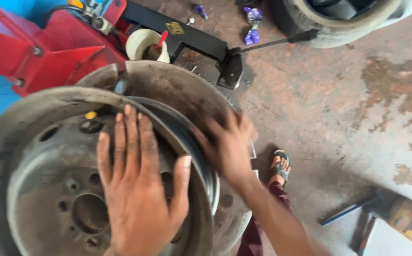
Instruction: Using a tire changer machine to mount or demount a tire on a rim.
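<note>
A large, dusty grey steel wheel rim (pixel 35 156) with bolt holes and a centre hole fills the lower left. My left hand (pixel 137 189) lies flat on the rim's face, fingers spread and pointing up towards its edge. My right hand (pixel 227 144) is blurred in motion, palm against the rim's outer side wall, where a dark band (pixel 187 137) runs round the barrel. Neither hand grips anything.
A red tyre-changing machine (pixel 49 47) with a black arm (pixel 187 35) stands behind the rim. A pale tub (pixel 142 45) sits on it. A worn tyre (pixel 338 21) lies at the top right. My sandalled foot (pixel 280 166) rests on the stained concrete floor. A hammer (pixel 357 208) lies at the lower right.
</note>
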